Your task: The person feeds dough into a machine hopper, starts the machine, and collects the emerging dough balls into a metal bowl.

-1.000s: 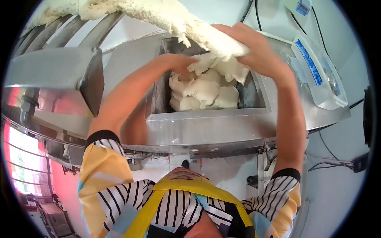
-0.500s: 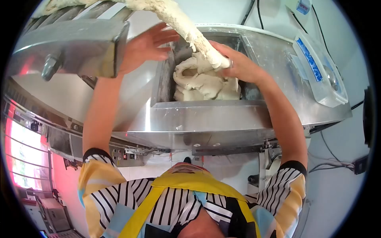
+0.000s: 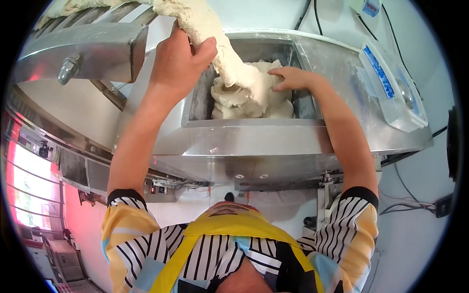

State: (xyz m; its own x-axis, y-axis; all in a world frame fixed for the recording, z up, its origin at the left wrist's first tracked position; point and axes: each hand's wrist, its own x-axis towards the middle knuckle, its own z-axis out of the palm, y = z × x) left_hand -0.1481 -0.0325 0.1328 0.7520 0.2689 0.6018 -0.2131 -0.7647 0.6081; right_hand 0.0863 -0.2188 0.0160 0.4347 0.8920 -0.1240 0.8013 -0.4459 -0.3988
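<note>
Between the left hand (image 3: pixel 177 66) and right hand (image 3: pixel 294 78) slants the dough strand (image 3: pixel 225 59).

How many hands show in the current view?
2: the left hand holds the hanging dough strand; the right hand is near its lower end, over the metal bin. No others show.

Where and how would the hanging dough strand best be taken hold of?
Likely the dough strand is best taken mid-length, between the metal frame and the bin, from the near side, grip cupped beneath with thumb over. It slopes down across that gap, thick and soft-looking; its lower end blends into the dough lumps, leaving no clear edge.
</note>
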